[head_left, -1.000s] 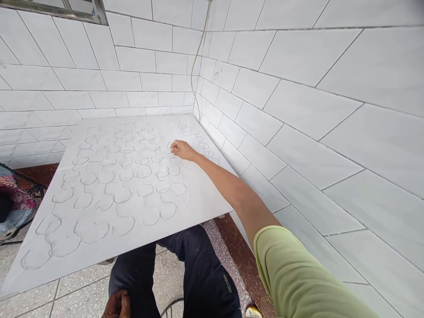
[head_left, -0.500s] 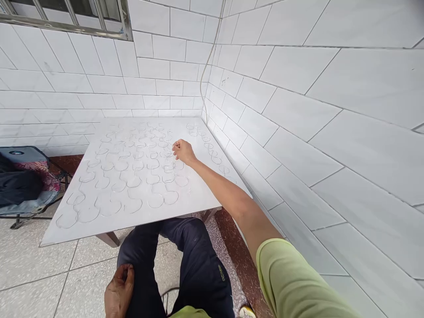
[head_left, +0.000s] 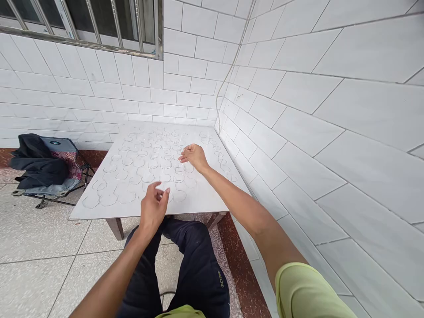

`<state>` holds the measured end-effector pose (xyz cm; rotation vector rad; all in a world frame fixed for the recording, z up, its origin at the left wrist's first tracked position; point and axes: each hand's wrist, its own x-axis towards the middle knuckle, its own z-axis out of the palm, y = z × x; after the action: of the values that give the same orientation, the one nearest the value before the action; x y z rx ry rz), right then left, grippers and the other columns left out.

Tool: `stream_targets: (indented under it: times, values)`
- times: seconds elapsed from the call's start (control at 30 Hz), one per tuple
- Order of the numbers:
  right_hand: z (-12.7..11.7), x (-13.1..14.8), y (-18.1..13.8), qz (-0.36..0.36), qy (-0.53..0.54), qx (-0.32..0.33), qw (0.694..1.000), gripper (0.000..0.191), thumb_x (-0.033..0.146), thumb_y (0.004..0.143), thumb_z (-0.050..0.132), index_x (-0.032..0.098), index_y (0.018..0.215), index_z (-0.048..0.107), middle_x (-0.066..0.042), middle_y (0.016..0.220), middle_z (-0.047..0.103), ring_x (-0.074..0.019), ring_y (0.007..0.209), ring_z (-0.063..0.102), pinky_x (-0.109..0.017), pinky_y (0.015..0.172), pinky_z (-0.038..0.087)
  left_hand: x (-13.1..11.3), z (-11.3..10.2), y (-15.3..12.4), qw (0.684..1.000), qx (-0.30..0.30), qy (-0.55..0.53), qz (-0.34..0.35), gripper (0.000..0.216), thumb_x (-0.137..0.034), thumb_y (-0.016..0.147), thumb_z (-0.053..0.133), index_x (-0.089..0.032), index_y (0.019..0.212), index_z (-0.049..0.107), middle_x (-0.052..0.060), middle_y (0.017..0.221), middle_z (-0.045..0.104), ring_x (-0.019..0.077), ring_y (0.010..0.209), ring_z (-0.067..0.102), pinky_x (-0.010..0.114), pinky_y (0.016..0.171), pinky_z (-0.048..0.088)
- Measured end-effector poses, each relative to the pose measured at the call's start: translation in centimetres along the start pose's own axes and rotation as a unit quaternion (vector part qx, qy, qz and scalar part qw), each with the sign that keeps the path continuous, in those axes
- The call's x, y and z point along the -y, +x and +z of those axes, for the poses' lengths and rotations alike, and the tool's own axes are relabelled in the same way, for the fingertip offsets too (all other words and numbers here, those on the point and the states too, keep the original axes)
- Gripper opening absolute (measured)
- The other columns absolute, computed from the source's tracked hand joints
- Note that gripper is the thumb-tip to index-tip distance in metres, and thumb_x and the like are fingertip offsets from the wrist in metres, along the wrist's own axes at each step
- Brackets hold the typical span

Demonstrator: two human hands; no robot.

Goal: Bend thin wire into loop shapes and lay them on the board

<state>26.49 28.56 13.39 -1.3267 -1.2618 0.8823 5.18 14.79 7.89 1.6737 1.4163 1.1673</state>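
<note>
A low white table (head_left: 205, 196) stands in the tiled corner, covered with several rows of thin clear loops (head_left: 132, 170). My right hand (head_left: 194, 157) reaches over the far right part of the rows. Its fingertips are pinched together just above the loops; what they hold is too thin to make out. My left hand (head_left: 153, 208) hovers above the table's near edge, thumb and fingers drawn together in a loose pinch, its contents unclear. A separate line of loops (head_left: 222, 164) runs along the right wall.
White tiled walls close in behind and on the right (head_left: 314, 145). A cable (head_left: 228, 75) hangs down the corner. A folding chair with dark clothes (head_left: 46, 170) stands at the left under a barred window (head_left: 99, 22). My dark-trousered legs (head_left: 195, 265) are below the table's edge.
My left hand has risen from my lap to above the table's near edge. My right hand has stayed over the loops. The view has pulled back and tilted up, bringing the window and chair in.
</note>
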Motion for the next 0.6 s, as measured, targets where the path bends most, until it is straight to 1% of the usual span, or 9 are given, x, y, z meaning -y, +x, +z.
stream_targets:
  times: [0.07, 0.1, 0.17, 0.27, 0.33, 0.43, 0.5, 0.6]
  values:
    - [0.4, 0.8, -1.1, 0.004, 0.034, 0.004, 0.999, 0.014, 0.014, 0.093, 0.065, 0.018, 0.085, 0.055, -0.004, 0.079, 0.07, -0.0179, 0.072, 0.078, -0.025, 0.06, 0.064, -1.2, 1.3, 2.9, 0.999, 0.012, -0.049, -0.009, 0.063, -0.057, 0.091, 0.063, -0.016, 0.137, 0.055, 0.001, 0.076, 0.07, 0.0169, 0.056, 0.062, 0.028, 0.056, 0.049]
    - [0.6, 1.1, -1.7, 0.006, 0.048, 0.006, 0.999, 0.015, 0.014, 0.093, 0.066, 0.018, 0.084, 0.055, -0.004, 0.08, 0.07, -0.0183, 0.072, 0.078, -0.026, 0.059, 0.064, -1.5, 1.9, 3.9, 0.997, 0.022, -0.072, -0.017, 0.064, -0.057, 0.09, 0.065, -0.016, 0.138, 0.055, 0.001, 0.073, 0.069, 0.0159, 0.053, 0.06, 0.027, 0.052, 0.048]
    - [0.9, 1.6, -2.7, 0.009, 0.066, 0.009, 0.998, 0.016, 0.014, 0.093, 0.066, 0.017, 0.083, 0.055, -0.005, 0.083, 0.07, -0.0184, 0.071, 0.078, -0.026, 0.057, 0.064, -1.8, 3.2, 5.1, 0.991, 0.045, -0.119, -0.037, 0.063, -0.056, 0.088, 0.068, -0.016, 0.135, 0.057, -0.001, 0.07, 0.067, 0.0135, 0.048, 0.056, 0.024, 0.046, 0.043]
    - [1.3, 1.7, -3.8, 0.021, 0.086, 0.016, 0.996, 0.016, 0.013, 0.094, 0.065, 0.017, 0.083, 0.055, -0.005, 0.083, 0.07, -0.0183, 0.072, 0.078, -0.026, 0.058, 0.064, -1.8, 4.6, 5.4, 0.984, 0.064, -0.162, -0.048, 0.053, -0.053, 0.088, 0.069, -0.015, 0.125, 0.064, 0.0, 0.068, 0.065, 0.0111, 0.045, 0.053, 0.022, 0.041, 0.04]
    - [1.5, 1.3, -4.3, 0.029, 0.096, 0.023, 0.995, 0.015, 0.013, 0.094, 0.065, 0.017, 0.084, 0.055, -0.005, 0.083, 0.07, -0.0185, 0.074, 0.079, -0.026, 0.059, 0.064, -1.7, 5.3, 5.1, 0.981, 0.069, -0.174, -0.043, 0.046, -0.051, 0.09, 0.066, -0.016, 0.12, 0.067, 0.0, 0.069, 0.064, 0.0107, 0.045, 0.053, 0.021, 0.04, 0.041]
    - [1.6, 0.6, -4.8, 0.037, 0.096, 0.031, 0.994, 0.012, 0.014, 0.094, 0.062, 0.017, 0.085, 0.055, -0.005, 0.084, 0.069, -0.0175, 0.073, 0.078, -0.026, 0.059, 0.063, -1.2, 5.8, 4.8, 0.98, 0.071, -0.185, -0.027, 0.037, -0.048, 0.094, 0.059, -0.015, 0.107, 0.07, 0.002, 0.073, 0.064, 0.0111, 0.049, 0.056, 0.022, 0.041, 0.045]
    - [1.5, 0.2, -5.1, 0.032, 0.069, 0.028, 0.997, 0.01, 0.014, 0.094, 0.059, 0.018, 0.086, 0.054, -0.003, 0.083, 0.068, -0.0158, 0.068, 0.076, -0.026, 0.058, 0.062, -0.7, 5.8, 4.7, 0.981, 0.072, -0.18, -0.015, 0.036, -0.047, 0.096, 0.054, -0.015, 0.101, 0.069, 0.004, 0.076, 0.065, 0.0122, 0.053, 0.06, 0.023, 0.043, 0.048]
    - [0.9, -0.4, -5.5, -0.018, -0.036, 0.017, 0.999, 0.008, 0.016, 0.093, 0.057, 0.02, 0.087, 0.054, 0.001, 0.077, 0.066, -0.0125, 0.06, 0.07, -0.024, 0.055, 0.056, 0.0, 5.2, 4.9, 0.986, 0.069, -0.15, 0.006, 0.036, -0.046, 0.097, 0.05, -0.015, 0.099, 0.069, 0.005, 0.078, 0.067, 0.014, 0.058, 0.064, 0.025, 0.048, 0.053]
